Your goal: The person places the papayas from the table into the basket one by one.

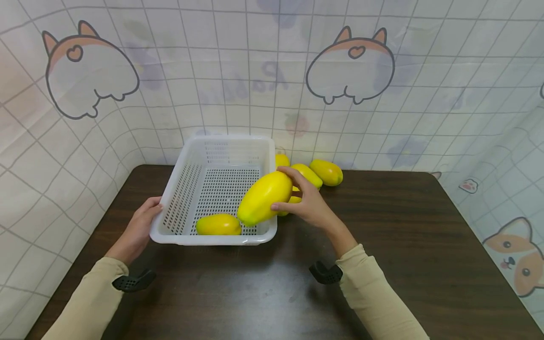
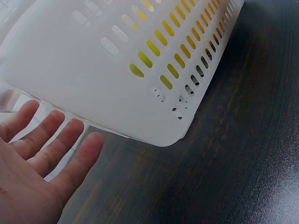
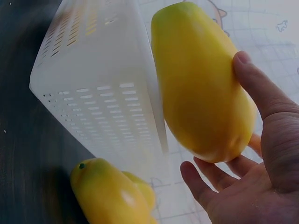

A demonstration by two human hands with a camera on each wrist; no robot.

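Observation:
In the head view, a yellow papaya [image 1: 265, 197] with a greenish end is tilted over the right side of a white plastic basket [image 1: 214, 240]. My right hand [image 1: 308, 203] grips it between thumb and fingers, and the right wrist view shows the thumb on one side of the held papaya [image 3: 201, 88]. Another papaya [image 1: 218, 224] lies inside the basket by its near wall. At the basket's left rim, my left hand [image 1: 138, 229] touches the edge. Its fingers [image 2: 77, 161] look extended and spread in the left wrist view.
Several more papayas [image 1: 326, 172] lie on the table right of the basket, some partly hidden behind it and my right hand. The dark wooden table [image 1: 408, 226] meets a patterned cloth backdrop [image 1: 238, 61] at its far edge.

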